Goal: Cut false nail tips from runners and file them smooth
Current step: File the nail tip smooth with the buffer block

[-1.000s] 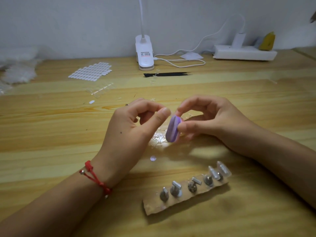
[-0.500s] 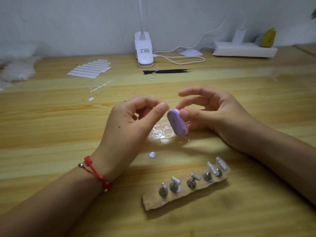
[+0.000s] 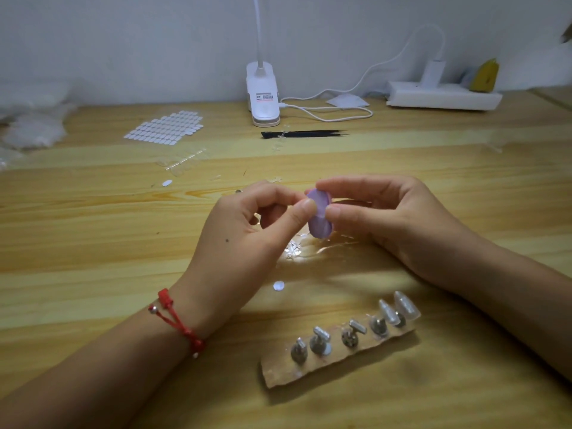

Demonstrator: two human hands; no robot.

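My right hand (image 3: 393,218) grips a small purple oval file block (image 3: 319,215) between thumb and fingers, held upright above the table. My left hand (image 3: 247,230) has thumb and forefinger pinched together right against the block's left face; whatever small clear nail tip sits between them is too small to see. Clear plastic offcuts (image 3: 294,247) glint on the wood just below the hands. A runner of clear nail tips (image 3: 182,161) lies farther back on the left.
A cardboard strip (image 3: 328,363) with several metal stands, two bearing clear nail tips (image 3: 405,306), lies at the near right. Farther back sit a sheet of white stickers (image 3: 165,128), black tweezers (image 3: 303,134), a white lamp base (image 3: 263,94) with cable, and a power strip (image 3: 442,99).
The purple block has turned more upright and moved up against my left thumb and forefinger. Both hands have closed together slightly; the camera view shifted a little.
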